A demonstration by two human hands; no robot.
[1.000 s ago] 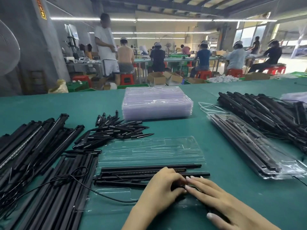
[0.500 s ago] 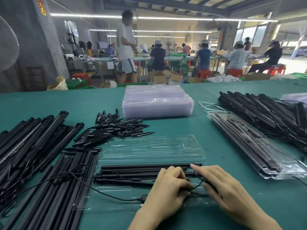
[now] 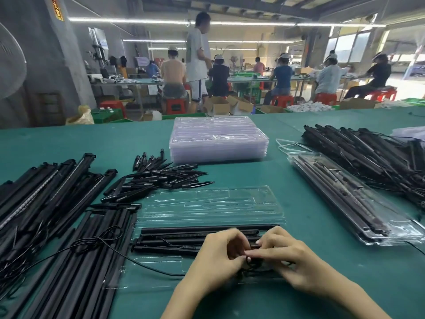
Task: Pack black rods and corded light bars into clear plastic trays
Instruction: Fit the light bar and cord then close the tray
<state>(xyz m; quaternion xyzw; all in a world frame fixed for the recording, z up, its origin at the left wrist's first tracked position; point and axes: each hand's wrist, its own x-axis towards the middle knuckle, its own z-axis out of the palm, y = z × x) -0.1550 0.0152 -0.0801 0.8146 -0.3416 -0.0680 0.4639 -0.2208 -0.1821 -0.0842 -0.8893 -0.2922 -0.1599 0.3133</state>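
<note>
An open clear plastic tray [image 3: 207,203] lies on the green table in front of me. Several black light bars [image 3: 184,238] lie across its near half. My left hand [image 3: 216,259] and my right hand [image 3: 289,263] meet over the bars' right end. Both hands pinch a thin black cord [image 3: 251,263], which loops between their fingertips. The cord [image 3: 147,265] trails off to the left across the tray's near flap. The bars' right ends are hidden under my hands.
Piles of black corded bars [image 3: 46,203] fill the left side. Short black spikes [image 3: 161,178] lie behind the tray. A stack of clear trays [image 3: 218,141] stands at the back. A packed tray [image 3: 351,199] and another bar pile [image 3: 368,157] lie to the right.
My hands have drawn together over the bars' right end and gathered the loose cord into a small loop. The standing person in the background has walked right.
</note>
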